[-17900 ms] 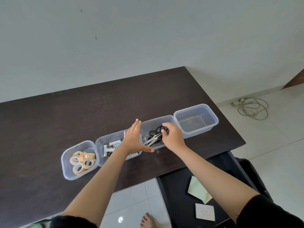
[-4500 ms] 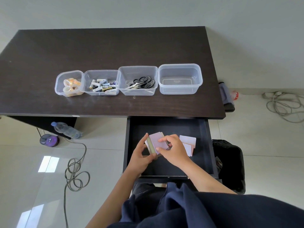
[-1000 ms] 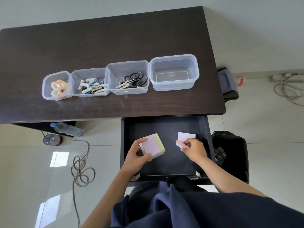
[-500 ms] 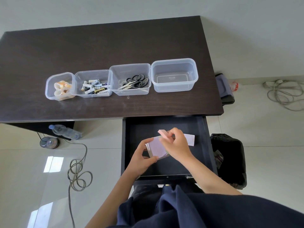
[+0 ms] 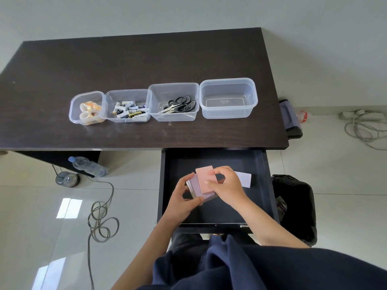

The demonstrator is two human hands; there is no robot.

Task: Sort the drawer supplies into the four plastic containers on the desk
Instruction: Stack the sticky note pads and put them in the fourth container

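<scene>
Left hand [image 5: 181, 203]: a stack of sticky notes [image 5: 199, 186] was gripped from below over the open drawer [image 5: 215, 214].
Right hand [image 5: 225, 185]: a pink pad [image 5: 204, 182] was pinched on top of the stack.
White pad [image 5: 244, 179]: left lying in the drawer, just right of the hands.
Containers beyond the drawer: tape rolls [image 5: 89, 109], batteries [image 5: 129, 109] and scissors [image 5: 180, 104] were held in three; nothing was seen in the rightmost container [image 5: 228, 98].

arms: bare | garment [image 5: 240, 266]: dark navy, loose folds | hands: no rings seen

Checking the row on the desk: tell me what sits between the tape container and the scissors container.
In the head view, the battery container sits between the tape container and the scissors container, the three side by side in one row.
</scene>
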